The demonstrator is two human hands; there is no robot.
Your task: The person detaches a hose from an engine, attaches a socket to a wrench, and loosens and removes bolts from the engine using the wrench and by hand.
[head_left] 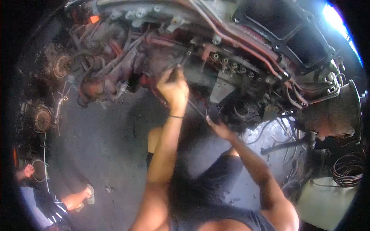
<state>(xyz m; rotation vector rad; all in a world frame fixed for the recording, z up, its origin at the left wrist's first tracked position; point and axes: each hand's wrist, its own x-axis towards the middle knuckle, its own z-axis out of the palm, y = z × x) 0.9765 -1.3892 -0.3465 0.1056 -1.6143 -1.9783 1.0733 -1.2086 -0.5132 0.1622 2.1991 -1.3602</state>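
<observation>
A large, grimy engine point(196, 75) with reddish pipes fills the upper part of the head view. My left hand point(174, 87) is raised against its lower side, fingers curled closed around something dark and thin that I cannot make out. Lower and to the right, my right hand point(220, 129) has its fingertips at the lower end of a thin metal bar point(197, 108). That bar slants up toward my left wrist; its upper end is hidden behind the hand. A pale metal bracket point(222, 87) sits on the engine right of my left hand.
Another person's hand point(27, 170) and shoe point(90, 194) show at lower left. Round rusty parts point(42, 118) stand along the left side. A coil of cable point(348, 169) lies on a pale container point(325, 202) at right. Loose hoses point(283, 133) hang below the engine.
</observation>
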